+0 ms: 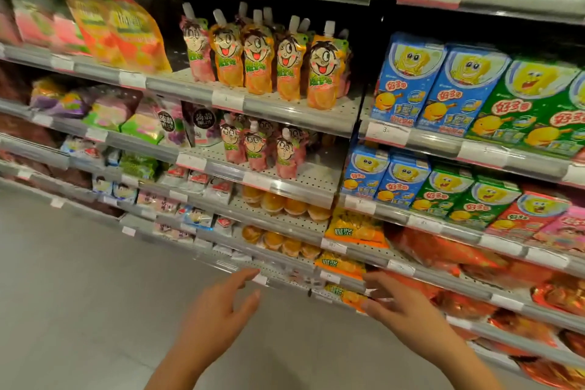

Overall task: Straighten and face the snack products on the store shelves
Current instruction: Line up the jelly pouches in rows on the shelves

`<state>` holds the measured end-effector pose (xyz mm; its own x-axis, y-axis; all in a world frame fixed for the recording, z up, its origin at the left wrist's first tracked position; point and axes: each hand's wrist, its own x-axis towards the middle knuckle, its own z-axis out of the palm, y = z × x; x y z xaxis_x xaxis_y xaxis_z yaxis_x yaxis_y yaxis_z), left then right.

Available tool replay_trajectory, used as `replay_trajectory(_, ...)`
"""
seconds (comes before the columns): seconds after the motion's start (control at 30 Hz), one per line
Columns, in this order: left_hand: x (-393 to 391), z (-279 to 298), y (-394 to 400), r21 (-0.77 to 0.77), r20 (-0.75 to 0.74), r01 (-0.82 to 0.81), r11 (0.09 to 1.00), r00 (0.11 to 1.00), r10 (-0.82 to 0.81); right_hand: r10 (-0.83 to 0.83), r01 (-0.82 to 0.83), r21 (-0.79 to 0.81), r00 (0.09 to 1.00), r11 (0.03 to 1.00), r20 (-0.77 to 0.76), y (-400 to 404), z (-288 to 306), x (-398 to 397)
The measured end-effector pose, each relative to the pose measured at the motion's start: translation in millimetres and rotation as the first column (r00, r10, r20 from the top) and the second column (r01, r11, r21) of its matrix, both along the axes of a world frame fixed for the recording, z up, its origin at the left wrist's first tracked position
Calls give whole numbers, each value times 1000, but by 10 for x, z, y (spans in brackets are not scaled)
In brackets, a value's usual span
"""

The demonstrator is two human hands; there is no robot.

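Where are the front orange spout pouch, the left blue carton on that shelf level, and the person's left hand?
front orange spout pouch point(323, 73): head view, on the cartoon face.
left blue carton point(408, 79): head view, on its front panel.
left hand point(221, 313): head view, on the back of the hand.

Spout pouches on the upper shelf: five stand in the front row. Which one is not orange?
The leftmost pouch: it is pink, while the other four pouches to its right are orange.
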<state>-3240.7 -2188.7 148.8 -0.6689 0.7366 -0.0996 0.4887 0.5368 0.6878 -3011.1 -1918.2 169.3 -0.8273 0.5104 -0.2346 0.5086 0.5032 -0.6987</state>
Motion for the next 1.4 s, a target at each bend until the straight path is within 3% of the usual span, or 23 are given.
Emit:
replay_trajectory(0.33,-848,356,624,45,-55,55,997,997,-53,-31,26,-52,994,998,-103,520,3,-1032)
replay_trajectory(0.5,-1471,629,980,27,-236,57,998,970,-49,-10,3,-49,990,999,-143,845,109,-1711)
replay_trajectory(0.67,-1904,771,1265,55,-291,50,997,956,-32,8,-13,-28,985,1000,-170,1110,167,-2215)
replay_trajectory(0.83,-2315,849,1538,94,-421,139,986,903,-87,-80,82,1,971,997,-226,1078,203,-2603)
replay_trajectory(1.03,-2730,810,1787,147,-670,370,917,719,-183,-234,289,84,888,954,-397,840,163,-3121)
replay_trajectory(1.2,-3011,655,1770,115,-726,461,880,644,-242,-449,482,63,850,874,-275,694,-4,-3574)
replay_trajectory(1.4,-3174,648,1859,123,-718,472,873,650,-250,-551,613,135,770,778,-321,526,70,-3863)
